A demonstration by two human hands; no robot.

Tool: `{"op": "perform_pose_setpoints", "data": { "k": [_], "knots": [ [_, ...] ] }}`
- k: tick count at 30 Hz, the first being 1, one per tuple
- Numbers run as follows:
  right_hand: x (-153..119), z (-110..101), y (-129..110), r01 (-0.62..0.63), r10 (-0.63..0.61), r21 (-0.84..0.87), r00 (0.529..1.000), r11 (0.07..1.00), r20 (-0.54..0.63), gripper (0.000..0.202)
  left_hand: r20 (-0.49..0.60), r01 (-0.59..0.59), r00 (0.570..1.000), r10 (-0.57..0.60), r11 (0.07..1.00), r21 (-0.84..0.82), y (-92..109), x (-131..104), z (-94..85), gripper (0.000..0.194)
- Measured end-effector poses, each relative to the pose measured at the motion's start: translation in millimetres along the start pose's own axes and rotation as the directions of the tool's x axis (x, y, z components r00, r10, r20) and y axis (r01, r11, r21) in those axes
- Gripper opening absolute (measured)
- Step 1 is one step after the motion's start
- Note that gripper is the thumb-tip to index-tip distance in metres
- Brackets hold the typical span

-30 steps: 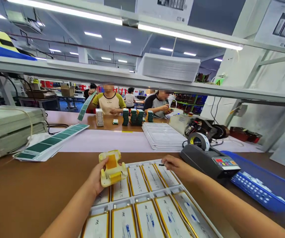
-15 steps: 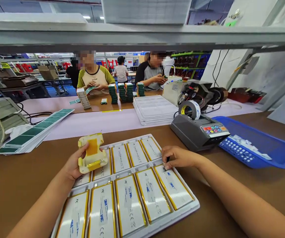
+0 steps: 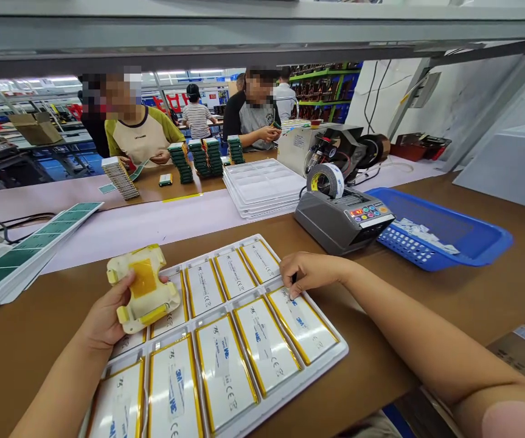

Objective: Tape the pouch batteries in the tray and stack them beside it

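Observation:
My left hand [image 3: 107, 313] grips a cream plastic jig [image 3: 160, 285] with raised corners and amber tape on it, held above the tray's left side. A white plastic tray [image 3: 343, 351] carries two rows of flat silvery pouch batteries [image 3: 225, 365] with yellow edges. Clear strips printed 3M lie on the front-row batteries. At the far end of the rightmost front battery [image 3: 314, 340], my right hand [image 3: 310, 274] has its fingers pinched together near the end of its 3M strip [image 3: 297, 313]. Something dark shows between those fingers, too small to name.
Behind the tray stand a grey tape dispenser [image 3: 342, 222] with a tape roll [image 3: 326, 180], a blue basket [image 3: 481, 243] and stacked white trays [image 3: 262, 188]. Green-and-white sheets [image 3: 29, 249] lie left. Two co-workers sit opposite; a shelf beam [image 3: 262, 36] crosses overhead.
The camera view has shifted, so the bench things appear further left and slightly higher. My left hand still holds the jig, and my right hand stays at the same battery.

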State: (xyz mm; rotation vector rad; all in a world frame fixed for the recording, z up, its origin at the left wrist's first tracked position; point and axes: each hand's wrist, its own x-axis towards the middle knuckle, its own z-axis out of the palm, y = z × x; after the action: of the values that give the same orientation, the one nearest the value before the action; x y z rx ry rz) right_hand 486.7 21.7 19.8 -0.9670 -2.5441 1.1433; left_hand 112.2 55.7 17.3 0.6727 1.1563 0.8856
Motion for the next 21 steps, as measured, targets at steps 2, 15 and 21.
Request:
{"op": "perform_pose_setpoints", "data": {
  "k": [2,15,21],
  "knots": [
    [-0.6,0.8,0.8,-0.015,0.015,-0.002,1.0,1.0,-0.019,0.023,0.018,-0.009,1.0,0.009,1.0,0.0,-1.0,0.8,-0.2,0.034],
    [-6.7,5.1,-16.3,-0.118,0.114,-0.096,0.992,0.988,-0.051,0.022,-0.012,-0.004,1.0,0.004,1.0,-0.028,-3.5,-0.9,2.6,0.035],
    [-10.3,6.1,-23.9,-0.186,0.186,-0.149,0.982,0.971,-0.016,0.028,-0.032,-0.006,0.999,0.007,1.0,0.009,-3.5,0.8,3.3,0.035]
  ]
}}
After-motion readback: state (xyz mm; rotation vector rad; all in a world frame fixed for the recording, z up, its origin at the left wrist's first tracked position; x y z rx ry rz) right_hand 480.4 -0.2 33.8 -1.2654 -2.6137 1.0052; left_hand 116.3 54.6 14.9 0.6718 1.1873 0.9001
